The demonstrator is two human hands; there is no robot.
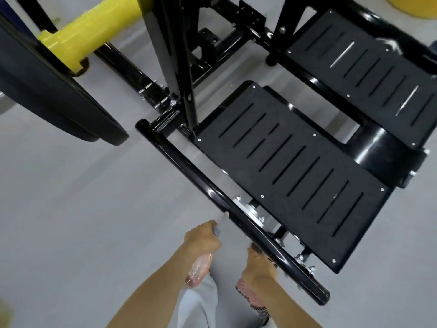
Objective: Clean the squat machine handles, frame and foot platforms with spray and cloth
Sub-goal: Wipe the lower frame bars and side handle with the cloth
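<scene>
Over the pale grey floor [71, 209], the black frame bar [189, 171] runs beside the near foot platform [295, 176]; my left hand [202, 240] grips the light spray bottle [198, 268] by its neck, nozzle at the bar, while my right hand [259, 263] presses the soft cloth [250, 294] onto that stiff, slick tube.

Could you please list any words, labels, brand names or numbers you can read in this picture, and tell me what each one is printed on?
There is no readable text in this view.
Spray bottle in the left hand: no label can be made out.
Cloth under the right hand: a pattern only, no lettering.
Near foot platform, far foot platform, black frame bar and yellow roller: plain, with no markings or signs.
</scene>
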